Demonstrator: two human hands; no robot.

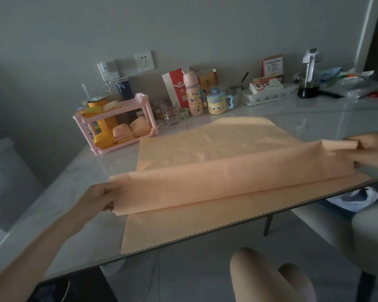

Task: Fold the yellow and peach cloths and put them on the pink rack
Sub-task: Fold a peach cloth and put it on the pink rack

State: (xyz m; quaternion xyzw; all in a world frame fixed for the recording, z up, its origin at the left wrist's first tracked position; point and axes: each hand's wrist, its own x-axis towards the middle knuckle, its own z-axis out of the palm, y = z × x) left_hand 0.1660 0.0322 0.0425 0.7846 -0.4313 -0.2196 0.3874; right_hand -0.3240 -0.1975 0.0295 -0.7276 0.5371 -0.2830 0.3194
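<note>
Now: large peach cloth (216,149) spread on glossy grey table (63,182), raised fold across its middle. Left hand (96,198) and right hand (367,151) pinch fold's ends. Pink plastic rack (116,123) behind holds folded cloths.

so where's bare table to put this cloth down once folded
Bare table lies left of the peach cloth, in front of the pink rack; another patch sits between the cloth's far edge and the egg tray. The back row is crowded.
</note>
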